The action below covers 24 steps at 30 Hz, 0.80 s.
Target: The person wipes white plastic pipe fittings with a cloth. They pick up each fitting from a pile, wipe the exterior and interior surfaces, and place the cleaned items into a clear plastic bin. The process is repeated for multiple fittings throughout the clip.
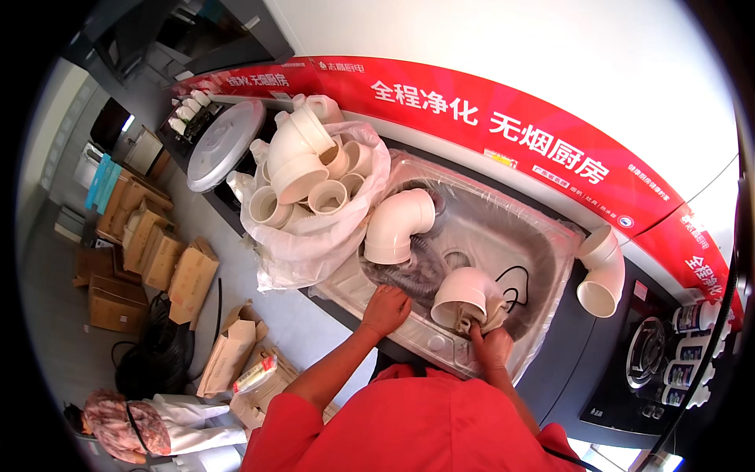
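Observation:
My right hand (492,347) grips a crumpled beige cloth (485,317) at the mouth of a white plastic pipe elbow (466,289). That elbow lies in a stainless-steel sink (522,227) wrapped in clear plastic film. Near the sink's front edge my left hand (386,310) is curled, with nothing visible in it. Beyond it, a second elbow (401,227) rests on a grey corrugated hose (416,274) inside the sink. To the left, a white plastic bag (307,259) bulges with several pipe elbows and fittings, a large elbow (301,153) on top.
Another elbow (601,271) stands on the dark countertop (560,354) to the right, before a gas hob (625,395) and several white bottles (687,351). A translucent round lid (227,144) leans at left. Cardboard boxes (191,277) and a person (133,425) are on the lower left.

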Each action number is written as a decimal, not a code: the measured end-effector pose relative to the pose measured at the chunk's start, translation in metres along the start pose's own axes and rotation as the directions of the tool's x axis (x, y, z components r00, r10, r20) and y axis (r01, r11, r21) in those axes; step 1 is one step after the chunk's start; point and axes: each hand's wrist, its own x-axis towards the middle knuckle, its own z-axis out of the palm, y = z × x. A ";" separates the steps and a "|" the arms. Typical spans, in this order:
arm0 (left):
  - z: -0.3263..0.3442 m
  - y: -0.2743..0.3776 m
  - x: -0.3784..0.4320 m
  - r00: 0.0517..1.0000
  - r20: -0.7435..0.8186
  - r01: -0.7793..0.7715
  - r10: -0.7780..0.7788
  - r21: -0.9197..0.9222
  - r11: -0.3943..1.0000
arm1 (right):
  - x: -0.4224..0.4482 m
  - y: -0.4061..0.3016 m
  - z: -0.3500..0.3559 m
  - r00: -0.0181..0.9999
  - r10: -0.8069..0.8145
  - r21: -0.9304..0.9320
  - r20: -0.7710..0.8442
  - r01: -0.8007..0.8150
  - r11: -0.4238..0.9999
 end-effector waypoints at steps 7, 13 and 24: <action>0.000 0.000 0.000 1.000 -0.012 -0.002 0.002 -0.005 1.000 | 0.001 0.002 0.001 1.000 0.012 0.020 0.000 -0.012 1.000; 0.002 -0.003 -0.003 1.000 -0.008 -0.007 0.007 0.002 1.000 | 0.000 0.000 -0.001 1.000 0.006 0.026 0.003 -0.006 1.000; 0.004 -0.003 -0.004 0.999 -0.034 -0.018 0.018 0.001 1.000 | 0.000 0.004 0.004 1.000 -0.025 -0.001 -0.011 0.025 1.000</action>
